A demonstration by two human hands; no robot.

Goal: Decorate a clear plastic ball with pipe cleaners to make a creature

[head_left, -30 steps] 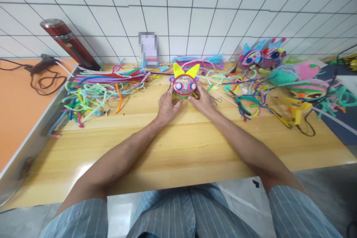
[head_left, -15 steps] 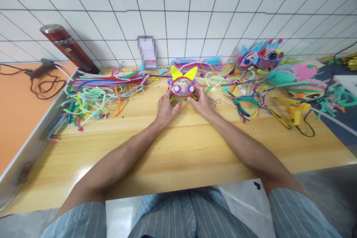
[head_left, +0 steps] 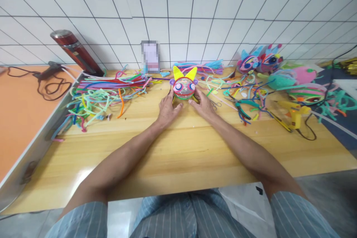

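A small craft animal head stands in the middle of the table's far half. It has yellow pointed ears, purple round side pieces, big blue-and-pink eyes and a shiny speckled face with a red rim. My left hand grips its lower left side, thumb toward the front. On the opposite side, my right hand grips it the same way, its thumb below the face. The fingertips behind the head are partly hidden. A pair of scissors lies just right of my right hand.
Pipe cleaners are heaped at the left beside a red thermos. A phone leans on the tiled wall. Pliers, a yellow glue gun and finished craft animals are at the right.
The whole view has shifted slightly down. Both hands remain at the sides of the craft head, which seems tipped a little differently.
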